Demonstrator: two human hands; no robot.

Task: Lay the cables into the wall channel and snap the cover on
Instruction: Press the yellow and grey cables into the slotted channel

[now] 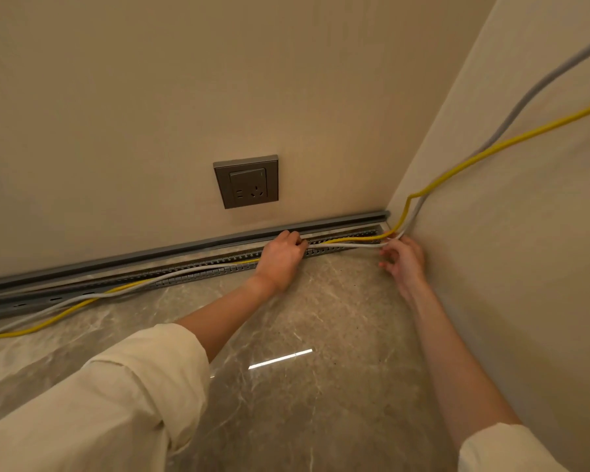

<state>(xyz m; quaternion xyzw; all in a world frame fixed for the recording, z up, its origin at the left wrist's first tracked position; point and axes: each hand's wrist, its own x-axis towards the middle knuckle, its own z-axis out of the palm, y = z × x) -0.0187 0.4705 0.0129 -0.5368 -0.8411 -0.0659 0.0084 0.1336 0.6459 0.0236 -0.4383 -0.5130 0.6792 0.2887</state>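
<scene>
A grey slotted channel (191, 272) lies on the floor along the base of the back wall. A yellow cable (464, 166) and a grey-white cable (525, 103) come down the right wall into the corner and run left along the channel. Further left both cables leave the channel and trail over the floor. My left hand (280, 260) is closed on the cables over the middle of the channel. At the corner end, my right hand (404, 258) pinches the cables with its fingertips. A grey strip (171, 250), maybe the cover, lies against the wall behind the channel.
A grey wall socket (246, 181) sits on the back wall above the channel. The floor (321, 386) is glossy marble tile with a light reflection. The right wall (525, 267) stands close beside my right arm.
</scene>
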